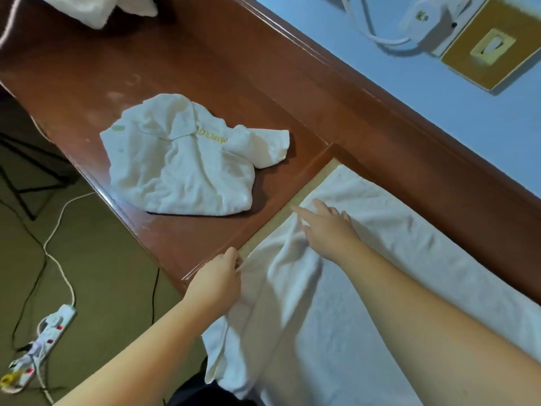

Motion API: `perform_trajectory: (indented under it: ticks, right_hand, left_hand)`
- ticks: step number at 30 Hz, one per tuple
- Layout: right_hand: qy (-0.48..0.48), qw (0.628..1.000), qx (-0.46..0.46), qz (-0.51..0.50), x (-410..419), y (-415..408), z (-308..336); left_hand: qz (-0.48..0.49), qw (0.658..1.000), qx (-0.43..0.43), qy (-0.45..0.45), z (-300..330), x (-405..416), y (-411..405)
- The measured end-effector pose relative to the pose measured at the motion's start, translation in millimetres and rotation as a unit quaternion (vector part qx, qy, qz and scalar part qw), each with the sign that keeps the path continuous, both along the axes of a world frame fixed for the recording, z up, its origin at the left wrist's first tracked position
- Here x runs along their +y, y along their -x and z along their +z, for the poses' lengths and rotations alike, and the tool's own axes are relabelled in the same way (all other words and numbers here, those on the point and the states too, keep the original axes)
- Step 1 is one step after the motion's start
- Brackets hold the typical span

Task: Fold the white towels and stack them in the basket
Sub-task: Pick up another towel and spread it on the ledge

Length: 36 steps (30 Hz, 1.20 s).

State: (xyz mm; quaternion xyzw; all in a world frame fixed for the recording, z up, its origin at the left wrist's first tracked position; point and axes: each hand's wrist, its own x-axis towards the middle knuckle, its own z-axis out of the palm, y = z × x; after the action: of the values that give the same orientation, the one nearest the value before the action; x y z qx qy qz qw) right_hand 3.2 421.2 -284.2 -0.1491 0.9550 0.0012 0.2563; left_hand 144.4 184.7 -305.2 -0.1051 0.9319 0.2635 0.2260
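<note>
Head view: both bare forearms are stretched forward over a white towel [366,259] that is spread along the lower right part of the wooden table [87,83], its near edge hanging over the table's front. The left hand [218,281] is held at the towel's left edge near the table's front rim, palm down, with its fingers [234,256] curled onto the cloth; the edge appears to be pinched, though the fingertips are partly hidden. The right hand [328,227] is laid flat on the towel further back, its fingers spread apart and straight, the index finger extended toward the towel's far left corner, pressing the fabric down. A ridge of bunched cloth is raised between the two hands.

A second towel [181,162] is lying crumpled on the table to the left, well apart from the hands. Yellow embroidered lettering is seen on it, upside down and partly folded under, so it cannot be read reliably. More white cloth [96,7] is seen at the table's far end, cut by the upper edge. A power strip [44,338] with a white cord is lying on the floor at the left.
</note>
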Motion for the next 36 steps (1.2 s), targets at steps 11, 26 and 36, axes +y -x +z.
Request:
perform_trajectory:
  ticks: [11,26,36]
  right_hand:
    - [-0.031,0.974,0.071,0.213,-22,22,2]
    - [0.027,0.971,0.177,0.16,-16,11,-3]
    - [-0.07,0.969,0.137,0.192,1,37,7]
  left_hand:
    - [-0.028,0.992,-0.106,0.061,9,-45,-55]
    - [0.25,0.942,-0.041,-0.222,-27,-72,-110]
    - [-0.081,0.981,0.174,-0.011,-33,-41,-154]
